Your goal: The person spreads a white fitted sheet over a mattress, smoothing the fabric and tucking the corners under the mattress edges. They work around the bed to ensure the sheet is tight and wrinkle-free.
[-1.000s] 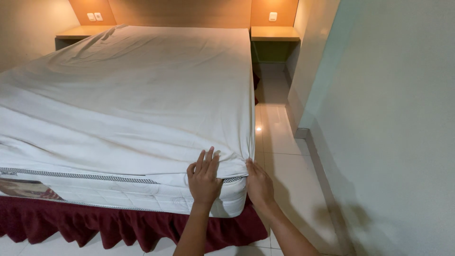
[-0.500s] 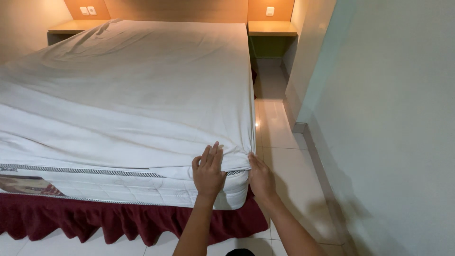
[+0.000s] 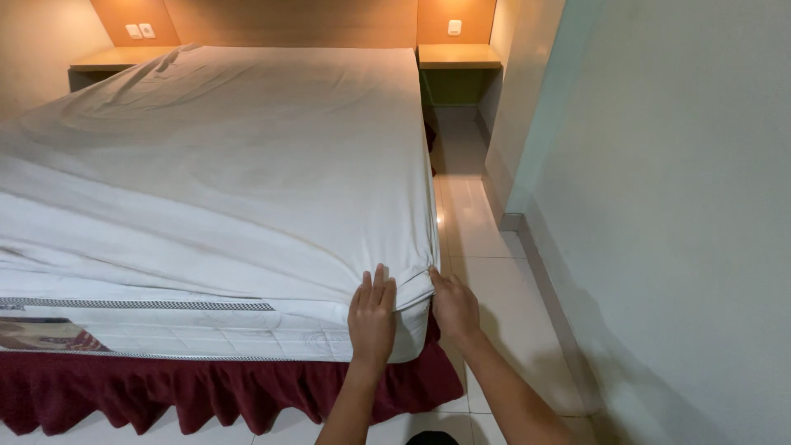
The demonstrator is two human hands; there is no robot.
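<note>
My left hand (image 3: 372, 317) lies flat and open on the white sheet (image 3: 247, 189) at the mattress (image 3: 206, 334) corner, six o'clock; my right hand (image 3: 454, 306) grips its soft, light hem.

one mattress (image 3: 206, 330), two hands (image 3: 372, 317), two nightstands (image 3: 458, 56)

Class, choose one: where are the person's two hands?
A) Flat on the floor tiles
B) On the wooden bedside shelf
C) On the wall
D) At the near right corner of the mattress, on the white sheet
D: the left hand and right hand flank the mattress corner, on the white sheet.
</note>
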